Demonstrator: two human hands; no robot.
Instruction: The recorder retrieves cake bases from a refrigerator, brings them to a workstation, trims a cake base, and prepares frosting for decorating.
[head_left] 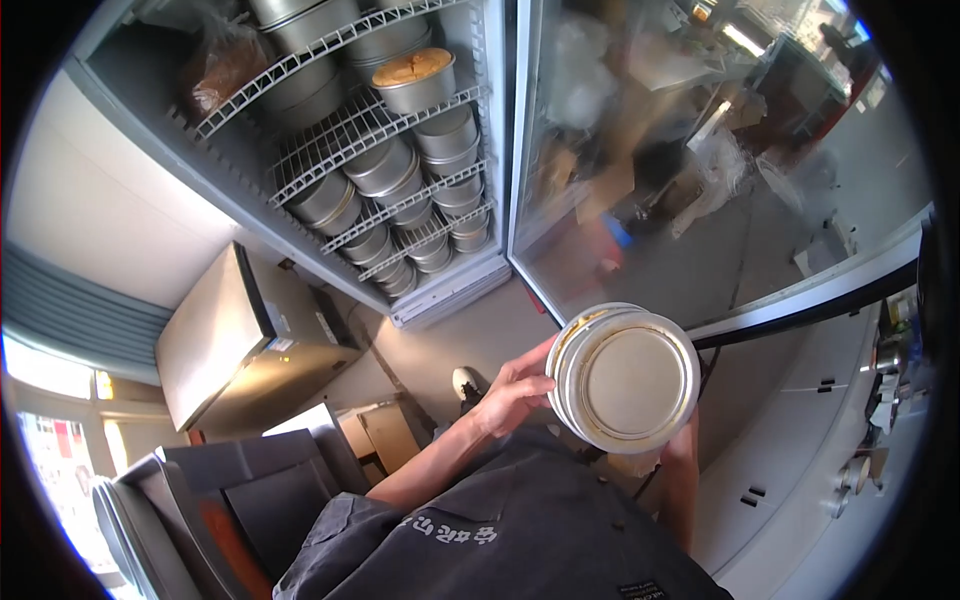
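In front of my chest I hold a small stack of round metal cake pans [632,382], tilted so that a flat circular face shows, with brown residue round its edge. My left hand [517,390] grips the stack's left side, thumb and fingers bent against the rims. My right hand [686,442] is at the lower right of the stack, mostly hidden by the pans; its fingers do not show. Beyond, an open upright cabinet with wire shelves [335,140] holds many similar pans [382,165]. On an upper shelf, one pan contains a golden baked cake [413,68].
The cabinet's glass door [640,200] stands swung out to the right. A bag of brown stuff [220,75] sits on the upper left shelf. To the left are a metal-sided box-shaped unit [215,340], cardboard boxes [390,435] and a dark chair-like piece [270,500]. White cabinets [790,430] line the right.
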